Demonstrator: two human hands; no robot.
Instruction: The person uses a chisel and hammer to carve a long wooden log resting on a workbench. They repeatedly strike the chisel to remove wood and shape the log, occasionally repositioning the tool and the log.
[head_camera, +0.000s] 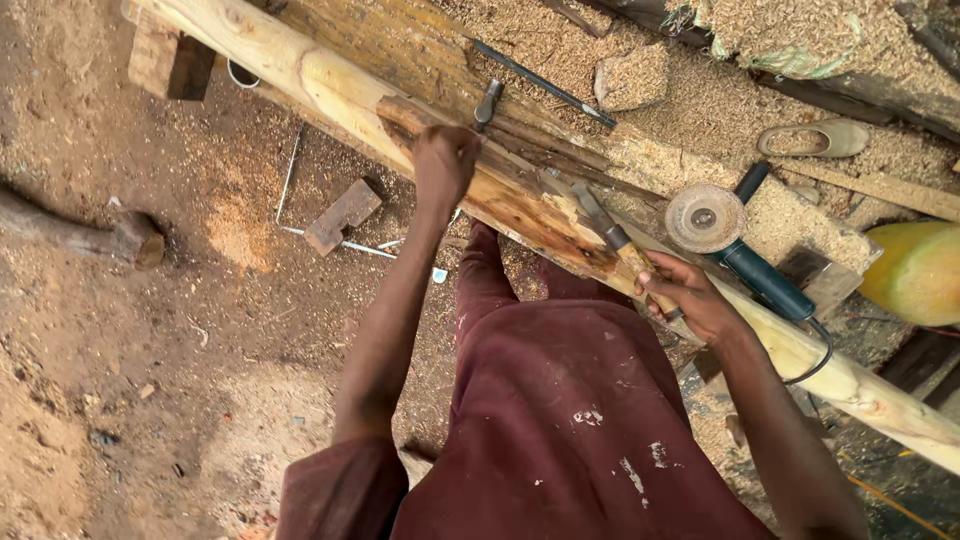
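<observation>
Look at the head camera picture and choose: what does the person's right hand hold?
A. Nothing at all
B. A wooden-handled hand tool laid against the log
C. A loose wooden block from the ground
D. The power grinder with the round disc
B: the right hand grips the wooden-handled hand tool, its metal head on the log, while the grinder lies untouched beside it.

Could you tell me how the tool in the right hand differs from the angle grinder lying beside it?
The hatchet has a wooden handle gripped by the right hand; the angle grinder has a dark blue body and lies untouched. The hatchet's metal head rests on the log; the grinder carries a round dusty disc and trails a cord.
</observation>
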